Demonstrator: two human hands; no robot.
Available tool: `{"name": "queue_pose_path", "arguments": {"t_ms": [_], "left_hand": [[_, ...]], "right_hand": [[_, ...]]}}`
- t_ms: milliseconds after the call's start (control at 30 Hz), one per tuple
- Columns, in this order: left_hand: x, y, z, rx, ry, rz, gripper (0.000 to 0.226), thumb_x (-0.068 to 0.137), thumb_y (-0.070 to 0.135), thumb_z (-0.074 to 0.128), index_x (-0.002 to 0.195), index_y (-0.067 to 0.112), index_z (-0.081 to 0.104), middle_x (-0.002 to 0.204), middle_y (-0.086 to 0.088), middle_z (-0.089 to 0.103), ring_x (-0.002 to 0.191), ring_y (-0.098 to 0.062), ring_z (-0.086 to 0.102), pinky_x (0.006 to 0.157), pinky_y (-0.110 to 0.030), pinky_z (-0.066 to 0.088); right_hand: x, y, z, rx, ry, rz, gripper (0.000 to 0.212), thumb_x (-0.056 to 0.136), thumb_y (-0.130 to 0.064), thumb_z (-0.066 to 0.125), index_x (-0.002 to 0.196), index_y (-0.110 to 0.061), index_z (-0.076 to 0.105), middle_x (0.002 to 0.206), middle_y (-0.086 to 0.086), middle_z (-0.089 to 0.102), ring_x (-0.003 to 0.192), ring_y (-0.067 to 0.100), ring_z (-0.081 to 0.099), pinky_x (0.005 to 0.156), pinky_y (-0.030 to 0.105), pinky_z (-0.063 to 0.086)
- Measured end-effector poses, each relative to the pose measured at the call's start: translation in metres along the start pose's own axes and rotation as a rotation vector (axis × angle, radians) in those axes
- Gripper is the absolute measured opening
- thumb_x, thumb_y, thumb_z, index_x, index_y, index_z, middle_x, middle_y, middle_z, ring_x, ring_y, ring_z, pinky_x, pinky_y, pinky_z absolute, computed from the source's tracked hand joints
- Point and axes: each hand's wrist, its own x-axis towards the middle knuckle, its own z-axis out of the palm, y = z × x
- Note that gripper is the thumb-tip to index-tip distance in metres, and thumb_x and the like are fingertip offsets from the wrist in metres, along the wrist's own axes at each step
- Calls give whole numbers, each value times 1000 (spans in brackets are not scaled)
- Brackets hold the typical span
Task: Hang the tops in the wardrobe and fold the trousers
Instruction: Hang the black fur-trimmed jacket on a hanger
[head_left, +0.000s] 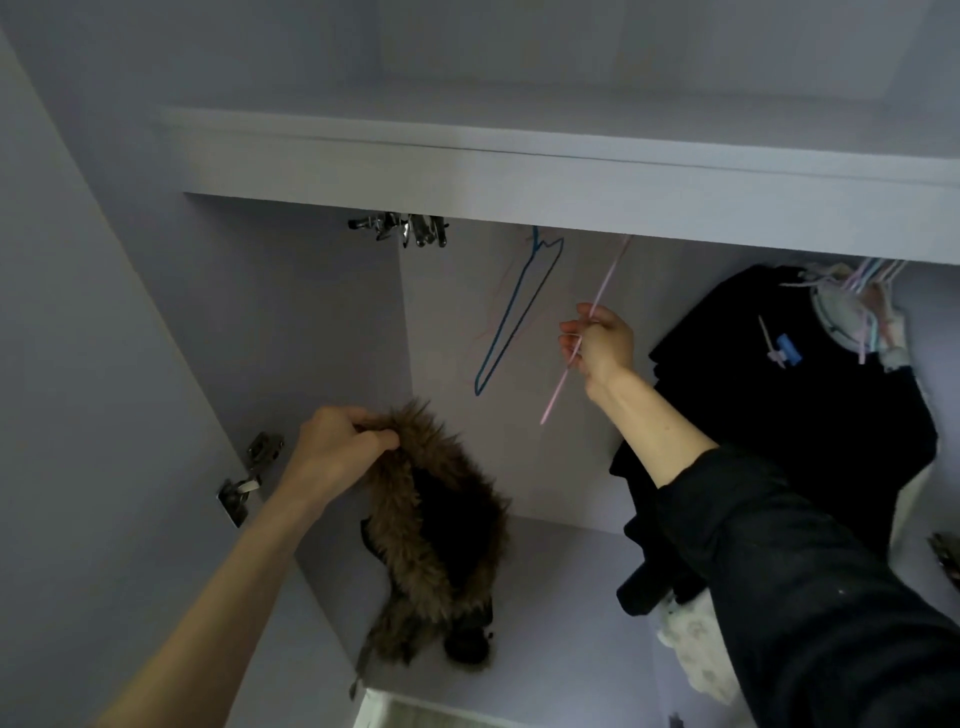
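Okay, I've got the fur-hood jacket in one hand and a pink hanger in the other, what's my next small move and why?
Probably lift the pink hanger off the rail and bring it to the jacket. Your right hand grips the hanger while it hangs in the wardrobe, and your left hand holds the jacket by its fur hood, not on any hanger.

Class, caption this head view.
Left hand grips fur-trimmed dark coat; right hand pinches thin pink wire hanger in wardrobe.

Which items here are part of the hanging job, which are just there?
In the job: fur-trimmed garment gripped by left hand; pink hanger held by right hand.
Just there: blue hanger, hung black top, door hinge.
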Motion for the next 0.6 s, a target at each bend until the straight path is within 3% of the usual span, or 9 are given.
{"name": "queue_pose_path", "arguments": {"t_ms": [100, 233, 300, 433, 500, 600], "left_hand": [[-2, 0, 5, -6, -31, 12, 17, 80, 13, 70, 96, 10, 71, 94, -7, 68, 94, -23, 61, 84, -30, 47], [-11, 3, 17, -33, -100, 42, 8, 80, 10, 68, 86, 13, 71, 85, -4, 68, 84, -18, 61, 67, -25, 41], [-17, 4, 23, -53, -136, 58, 9, 80, 7, 67, 77, 16, 69, 77, -1, 66, 74, -13, 59, 60, -22, 42], [-34, -2, 43, -39, -251, 50, 15, 82, 10, 65, 72, 20, 64, 74, 5, 63, 71, -7, 56, 59, -21, 40], [-41, -6, 51, -24, -292, 42, 17, 82, 10, 66, 68, 21, 64, 74, 4, 63, 73, -11, 58, 63, -26, 41], [-51, -10, 64, -19, -339, 46, 17, 80, 8, 66, 69, 21, 65, 76, 1, 65, 74, -11, 58, 68, -25, 42]], "right_hand": [[-7, 7, -20, -108, 57, 1, 32, 91, 8, 28, 101, -12, 52, 70, 3, 57, 51, 12, 46, 43, 18, 38], [-24, 26, -56, -306, 95, 77, 32, 89, 7, 30, 99, -14, 52, 70, 0, 55, 54, 11, 39, 43, 22, 30], [-39, 38, -74, -376, 99, 156, 29, 91, 2, 33, 88, -15, 55, 69, 0, 53, 52, 10, 37, 42, 22, 26], [-92, 69, -131, -259, 175, 253, 22, 90, -5, 47, 74, -14, 58, 57, -1, 44, 37, 6, 34, 31, 16, 24], [-122, 84, -157, -176, 234, 200, 17, 89, -14, 56, 72, -15, 56, 51, -6, 42, 33, 1, 35, 37, 15, 28], [-161, 99, -192, -118, 359, 37, 43, 88, -35, 63, 57, -19, 37, 45, -12, 33, 40, 2, 32, 47, 12, 31]]}}
